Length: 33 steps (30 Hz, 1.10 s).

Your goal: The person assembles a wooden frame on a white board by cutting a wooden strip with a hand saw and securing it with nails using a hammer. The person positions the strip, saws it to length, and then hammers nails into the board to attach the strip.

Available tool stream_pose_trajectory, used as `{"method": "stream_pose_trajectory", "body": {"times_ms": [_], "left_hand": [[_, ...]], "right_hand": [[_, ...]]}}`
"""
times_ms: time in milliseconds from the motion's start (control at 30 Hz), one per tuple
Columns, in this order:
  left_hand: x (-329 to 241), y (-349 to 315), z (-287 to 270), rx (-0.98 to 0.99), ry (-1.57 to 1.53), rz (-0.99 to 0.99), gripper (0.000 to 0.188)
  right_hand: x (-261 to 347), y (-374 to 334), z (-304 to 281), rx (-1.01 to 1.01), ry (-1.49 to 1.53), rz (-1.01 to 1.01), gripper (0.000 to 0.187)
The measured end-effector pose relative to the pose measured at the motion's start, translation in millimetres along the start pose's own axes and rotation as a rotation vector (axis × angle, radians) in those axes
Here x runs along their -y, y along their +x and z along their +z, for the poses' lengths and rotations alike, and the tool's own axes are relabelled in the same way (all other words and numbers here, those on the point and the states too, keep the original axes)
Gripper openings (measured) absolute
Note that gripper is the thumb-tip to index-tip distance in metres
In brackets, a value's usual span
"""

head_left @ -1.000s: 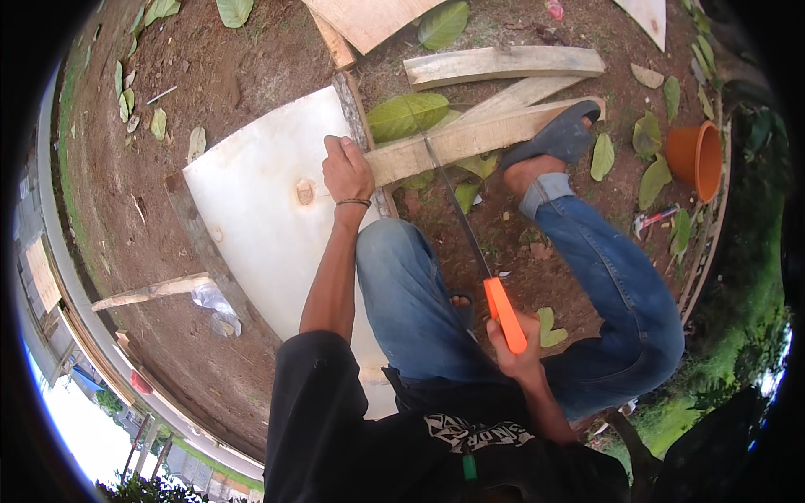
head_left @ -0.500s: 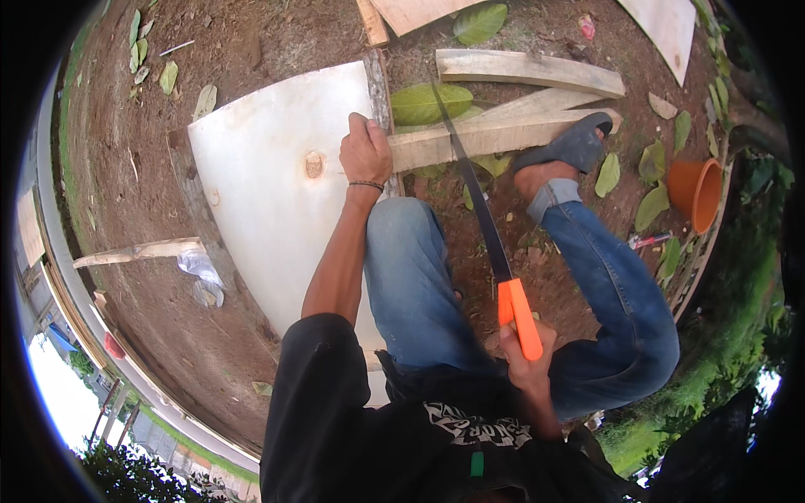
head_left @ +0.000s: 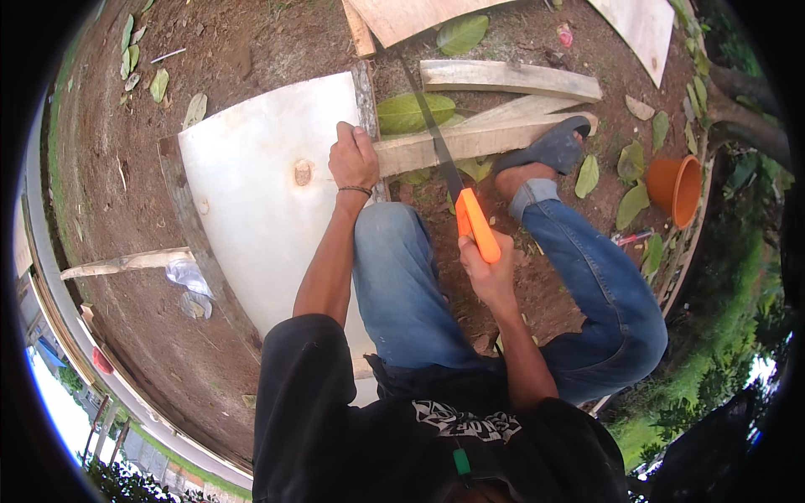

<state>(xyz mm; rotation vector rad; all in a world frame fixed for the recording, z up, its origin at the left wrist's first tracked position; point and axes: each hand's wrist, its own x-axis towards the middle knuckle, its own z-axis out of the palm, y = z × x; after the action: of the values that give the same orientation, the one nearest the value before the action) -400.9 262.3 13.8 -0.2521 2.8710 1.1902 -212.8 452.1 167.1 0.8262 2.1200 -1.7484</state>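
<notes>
the right hand point(head_left: 490, 267) wraps the orange-handled saw point(head_left: 445, 158), its blade crossing the plank point(head_left: 495, 137); the left hand point(head_left: 354, 159) clasps the plank's left end by the white board point(head_left: 260, 193); a sandaled foot point(head_left: 549, 149) rests toward the right.

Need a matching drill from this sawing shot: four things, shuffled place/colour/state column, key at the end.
Things
1. handsaw
2. left hand
3. flowerpot
4. sandal

Descriptions
A. terracotta-coloured, toward the picture's right
B. at the left end of the plank
C. dark grey, at the plank's right end
D. gripped in the right hand

Pairs: 1-D, 2-B, 3-A, 4-C
</notes>
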Motion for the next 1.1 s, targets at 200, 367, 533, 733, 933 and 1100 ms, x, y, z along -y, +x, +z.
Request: {"method": "stream_pose_trajectory", "body": {"times_ms": [200, 367, 533, 733, 933, 1100], "left_hand": [[6.0, -4.3, -6.5, -0.063, 0.027, -0.017, 0.022], [3.9, -1.2, 8.5, -0.071, -0.008, 0.086, 0.019], [6.7, -6.0, -4.7, -0.079, -0.048, 0.014, 0.02], [5.2, -9.7, -4.4, -0.1, -0.049, 0.104, 0.021], [1.8, -10.2, 3.6, -0.095, -0.056, 0.087, 0.021], [3.2, -13.0, -7.1, -0.127, -0.009, 0.019, 0.022]], "right_hand": [[7.7, -85.2, -25.2, 0.032, -0.082, -0.12, 0.019], [-2.3, -11.8, -5.9, 0.003, 0.103, 0.066, 0.024], [7.7, -57.6, -18.0, 0.11, -0.103, -0.152, 0.017], [-12.9, -97.6, -21.0, 0.015, -0.012, -0.115, 0.023], [6.2, -15.2, -8.8, -0.002, 0.009, -0.005, 0.024], [-7.7, -111.0, -34.5, 0.051, -0.097, -0.158, 0.017]]}}
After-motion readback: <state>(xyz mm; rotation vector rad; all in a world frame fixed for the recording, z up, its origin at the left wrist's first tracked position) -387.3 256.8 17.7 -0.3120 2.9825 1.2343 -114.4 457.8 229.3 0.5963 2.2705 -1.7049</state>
